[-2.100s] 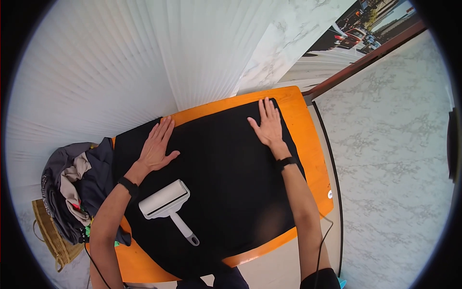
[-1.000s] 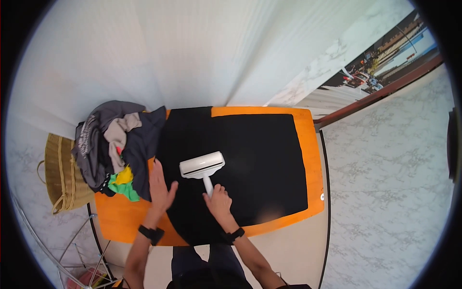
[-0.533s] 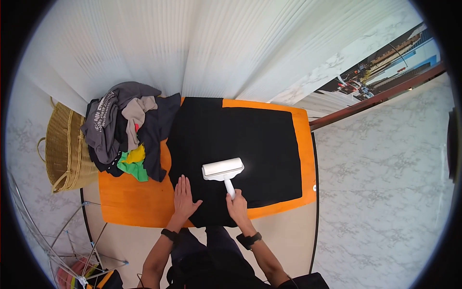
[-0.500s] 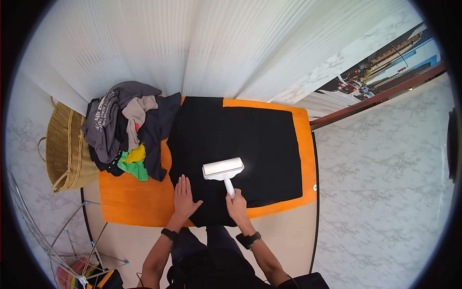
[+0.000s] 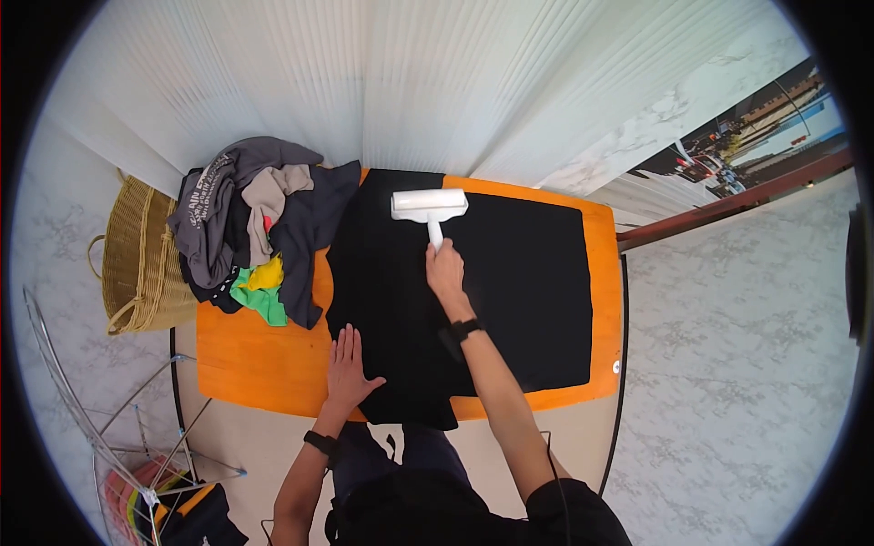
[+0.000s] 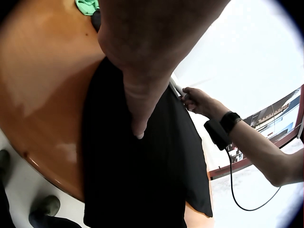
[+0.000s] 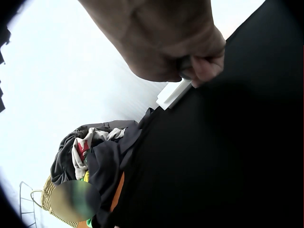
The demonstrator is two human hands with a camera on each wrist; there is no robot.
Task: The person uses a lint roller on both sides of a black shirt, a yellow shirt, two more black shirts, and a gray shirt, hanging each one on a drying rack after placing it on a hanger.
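Observation:
A black garment (image 5: 510, 291) lies spread flat over the orange table (image 5: 264, 364), its near part hanging over the front edge. My right hand (image 5: 446, 271) grips the handle of a white lint roller (image 5: 430, 204), whose wide head is on the cloth near the far edge. In the right wrist view the fingers curl round the handle, and part of the white lint roller (image 7: 172, 94) shows beyond them. My left hand (image 5: 350, 371) rests on the garment's near left part, fingers straight and thumb spread. The left wrist view shows its thumb over the black cloth.
Crumpled clothes (image 5: 246, 218), grey, beige, green and yellow, are heaped at the table's left end. Beside them stands a wicker basket (image 5: 141, 264). A metal rack (image 5: 137, 437) is at the lower left, and a pleated white curtain (image 5: 364, 82) hangs behind the table.
From beside the left hand, my right hand has pushed the lint roller away over the garment toward the far edge. Earlier both hands lay on the cloth; the right then took the lint roller's handle.

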